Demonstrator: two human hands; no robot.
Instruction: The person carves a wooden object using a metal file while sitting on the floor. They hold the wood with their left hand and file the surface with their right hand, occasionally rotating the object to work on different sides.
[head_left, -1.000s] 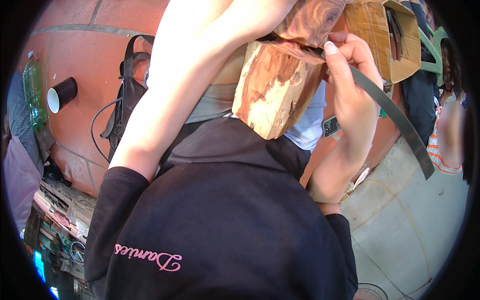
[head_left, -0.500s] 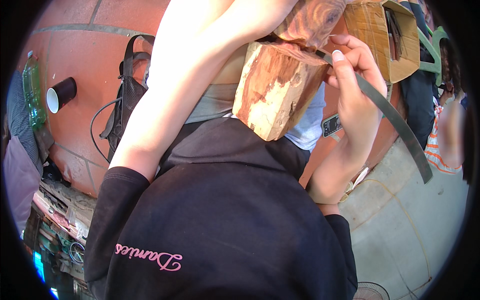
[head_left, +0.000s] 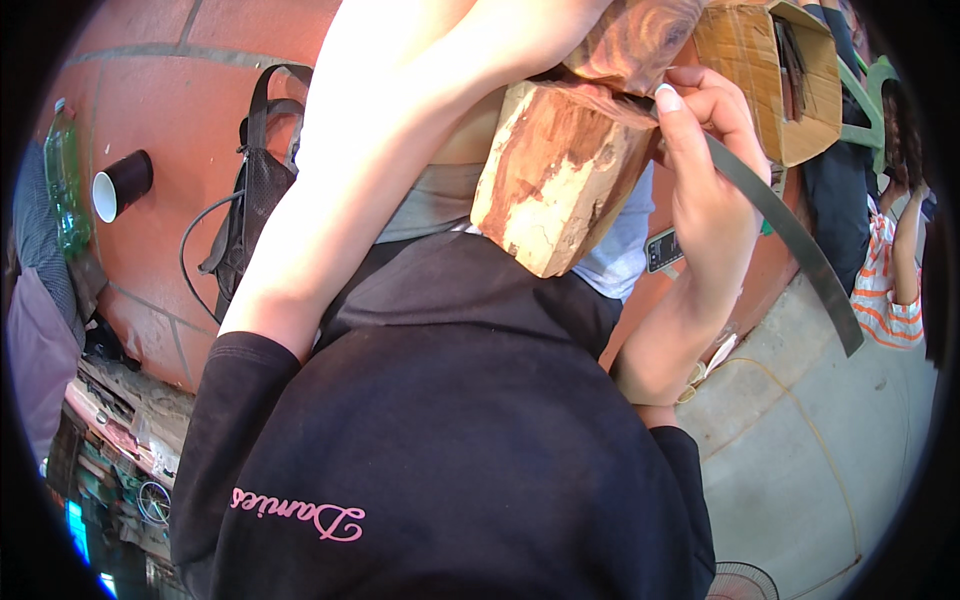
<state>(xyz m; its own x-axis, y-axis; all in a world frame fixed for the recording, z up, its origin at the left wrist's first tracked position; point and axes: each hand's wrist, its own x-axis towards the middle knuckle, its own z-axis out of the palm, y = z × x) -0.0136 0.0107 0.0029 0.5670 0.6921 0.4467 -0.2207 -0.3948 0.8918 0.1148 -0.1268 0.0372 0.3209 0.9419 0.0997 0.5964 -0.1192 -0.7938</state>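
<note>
A carved block of wood [head_left: 565, 180], reddish-brown with pale raw patches, leans against my lap, with a swirl-grained upper part [head_left: 635, 45] above a narrow groove. My right hand [head_left: 705, 130] is closed at the right side of this groove, thumb and fingers pinching a flexible dark grey strip [head_left: 790, 235]. One end of the strip goes into the groove; the long tail curves down to the right. My left forearm [head_left: 400, 130] reaches up across to the upper wood, but the hand itself is out of sight past the top edge.
A cardboard box [head_left: 735, 50] with dark pieces inside stands at the upper right, by a green plastic chair [head_left: 875, 110]. A phone [head_left: 662, 250] lies beside my leg. On the left are a black bag [head_left: 265, 190], a dark cup [head_left: 125, 185] and a green bottle [head_left: 68, 190].
The wood has shifted slightly right. My right hand has moved a little up and left, and the strip's tail has risen slightly. At the far right, a person's arm has changed position.
</note>
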